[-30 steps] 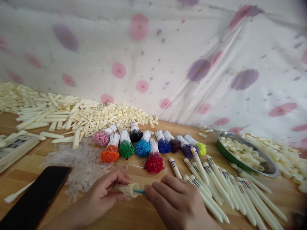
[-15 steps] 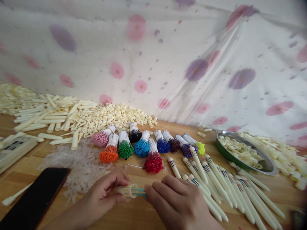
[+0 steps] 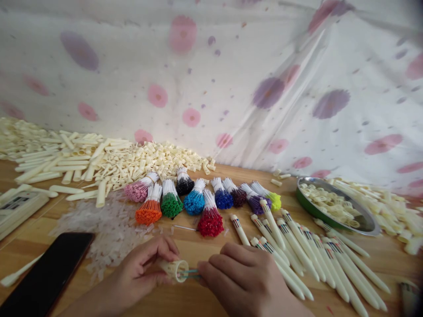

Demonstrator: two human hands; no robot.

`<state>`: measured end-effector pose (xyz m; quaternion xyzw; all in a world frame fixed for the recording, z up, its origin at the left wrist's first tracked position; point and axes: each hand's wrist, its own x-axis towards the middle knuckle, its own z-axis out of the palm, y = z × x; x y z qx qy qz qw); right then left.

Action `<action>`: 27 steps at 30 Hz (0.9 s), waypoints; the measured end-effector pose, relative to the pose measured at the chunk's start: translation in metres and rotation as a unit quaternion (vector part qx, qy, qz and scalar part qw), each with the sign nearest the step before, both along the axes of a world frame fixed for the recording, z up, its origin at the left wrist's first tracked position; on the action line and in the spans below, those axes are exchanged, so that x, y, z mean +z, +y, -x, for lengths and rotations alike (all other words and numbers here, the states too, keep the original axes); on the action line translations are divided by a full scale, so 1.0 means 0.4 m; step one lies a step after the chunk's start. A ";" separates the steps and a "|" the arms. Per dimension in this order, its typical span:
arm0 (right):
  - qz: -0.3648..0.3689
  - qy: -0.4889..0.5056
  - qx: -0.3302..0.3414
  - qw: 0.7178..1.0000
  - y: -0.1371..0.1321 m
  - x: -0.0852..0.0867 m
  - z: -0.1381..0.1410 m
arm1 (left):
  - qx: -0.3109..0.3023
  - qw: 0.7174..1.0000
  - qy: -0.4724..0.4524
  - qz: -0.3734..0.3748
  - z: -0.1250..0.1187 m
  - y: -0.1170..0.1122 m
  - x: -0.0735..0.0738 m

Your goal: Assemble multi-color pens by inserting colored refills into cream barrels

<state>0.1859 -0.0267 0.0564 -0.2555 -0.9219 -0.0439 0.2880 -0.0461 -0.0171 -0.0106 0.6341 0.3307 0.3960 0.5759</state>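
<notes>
My left hand [image 3: 150, 266] is closed round a short cream slotted pen barrel piece [image 3: 180, 270], its round open end facing right. My right hand [image 3: 243, 277] is closed, its fingertips on thin teal prongs [image 3: 191, 274] that reach into that open end. Their far ends are inside the piece, and the rest is hidden by the fingers, so whether they are a tool or refills I cannot tell. Just beyond the hands stands a bundle of red-tipped refills [image 3: 210, 220], with a thin metal rod [image 3: 185, 227] beside it.
Bundles of refills, such as an orange one [image 3: 148, 211], stand mid-table. Multicolour pens [image 3: 306, 251] lie at right near a green-sided metal dish [image 3: 372, 226] of cream rings. Cream parts [image 3: 145, 160] are heaped behind clear plastic bits [image 3: 105, 237]; a phone [image 3: 49, 273] lies left.
The teal prongs now show less length outside the slotted piece, and its open end is turned slightly. Both hands keep their holds. The whole view has shifted a little.
</notes>
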 end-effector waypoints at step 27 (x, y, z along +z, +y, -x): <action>-0.037 -0.008 -0.011 0.999 0.003 0.022 -0.015 | 0.068 0.993 0.046 0.086 -0.026 -0.008 0.035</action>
